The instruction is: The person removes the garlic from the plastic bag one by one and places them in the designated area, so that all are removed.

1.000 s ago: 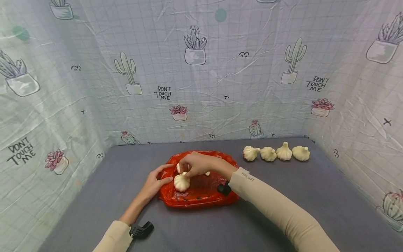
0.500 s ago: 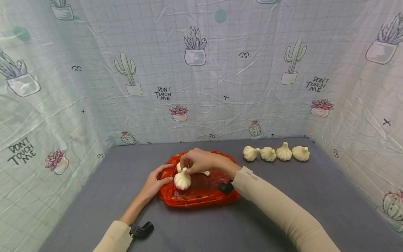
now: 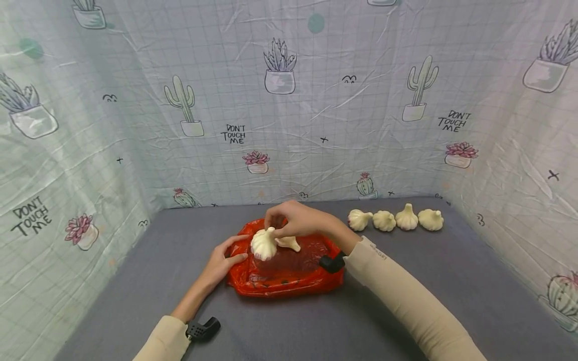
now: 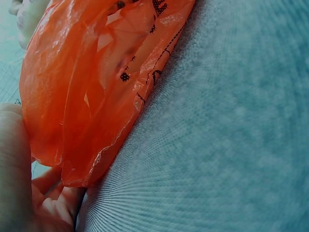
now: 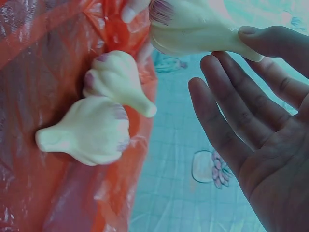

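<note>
My right hand (image 3: 299, 219) pinches a garlic bulb (image 3: 264, 245) by its stem, thumb against fingers, above the left part of a spread red plastic bag (image 3: 289, 289). In the right wrist view that held garlic bulb (image 5: 193, 26) tilts, its stem between thumb and fingertips. Two more garlic bulbs, a nearer one (image 5: 91, 133) and a farther one (image 5: 117, 79), lie touching on the bag; in the head view they are mostly hidden. My left hand (image 3: 220, 259) grips the bag's left edge, thumb apart from the fingers. Red plastic (image 4: 91, 96) fills much of the left wrist view.
Several garlic bulbs (image 3: 407, 217) stand in a row at the table's back right. The grey table (image 3: 180, 240) is enclosed at the back and sides by a cactus-print curtain (image 3: 325, 110). Black wrist devices sit on both arms.
My right hand has lifted the garlic bulb up and slightly back from the bag, uncovering more of a bulb behind it. The left hand stays at the bag's edge.
</note>
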Action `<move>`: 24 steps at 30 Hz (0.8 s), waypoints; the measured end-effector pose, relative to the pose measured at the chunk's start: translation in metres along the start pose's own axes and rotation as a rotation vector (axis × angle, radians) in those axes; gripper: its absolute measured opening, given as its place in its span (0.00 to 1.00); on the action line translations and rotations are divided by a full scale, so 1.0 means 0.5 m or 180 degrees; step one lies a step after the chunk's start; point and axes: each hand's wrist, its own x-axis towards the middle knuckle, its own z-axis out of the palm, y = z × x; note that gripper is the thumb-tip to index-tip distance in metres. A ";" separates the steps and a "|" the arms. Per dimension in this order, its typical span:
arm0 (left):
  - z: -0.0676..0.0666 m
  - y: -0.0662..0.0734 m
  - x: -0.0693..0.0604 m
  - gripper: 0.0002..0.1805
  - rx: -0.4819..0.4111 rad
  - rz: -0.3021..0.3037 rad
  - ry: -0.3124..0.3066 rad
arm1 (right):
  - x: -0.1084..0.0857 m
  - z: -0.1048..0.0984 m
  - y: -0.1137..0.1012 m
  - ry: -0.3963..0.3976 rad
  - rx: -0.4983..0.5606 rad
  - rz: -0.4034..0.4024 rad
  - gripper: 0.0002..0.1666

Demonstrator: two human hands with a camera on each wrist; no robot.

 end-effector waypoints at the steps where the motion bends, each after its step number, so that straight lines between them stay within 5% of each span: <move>1: 0.000 0.000 0.000 0.26 -0.0002 -0.0011 -0.0008 | -0.004 -0.003 -0.001 0.0016 0.0007 -0.0004 0.03; 24: 0.002 -0.003 0.000 0.26 0.0040 -0.0118 -0.0020 | -0.102 -0.033 0.000 0.0430 0.0249 0.0115 0.05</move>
